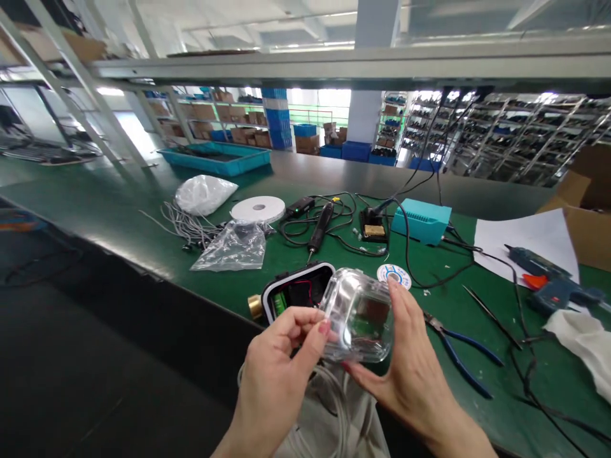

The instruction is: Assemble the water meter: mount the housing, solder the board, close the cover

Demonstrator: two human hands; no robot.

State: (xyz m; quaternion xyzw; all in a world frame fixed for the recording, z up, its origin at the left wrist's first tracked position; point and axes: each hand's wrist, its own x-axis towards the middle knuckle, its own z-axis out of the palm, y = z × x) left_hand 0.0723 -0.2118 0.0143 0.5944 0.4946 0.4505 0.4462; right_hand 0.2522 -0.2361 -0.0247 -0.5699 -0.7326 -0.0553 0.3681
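A clear plastic cover (pixel 356 312), rounded at the corners, is held up over the bench edge. My right hand (pixel 405 362) grips it from the right, thumb below and fingers along its side. At the cover's left edge, my left hand (pixel 291 362) is closed in a pinch; its fingertips partly hide what they grip. Just behind is an open black housing (pixel 298 289) with a pale seal round its rim, a green part and red wires inside, and a brass fitting (pixel 254 306) on its left. The cover hides the housing's right part.
An electric screwdriver (pixel 321 228) lies behind the housing. Blue-handled pliers (pixel 461 356), tweezers (pixel 491 316) and a glue gun (pixel 554 280) lie to the right. A teal soldering station (pixel 422 221) stands farther back. Plastic bags (pixel 233 247) and wires (pixel 186 222) lie left; cable coils hang below my hands.
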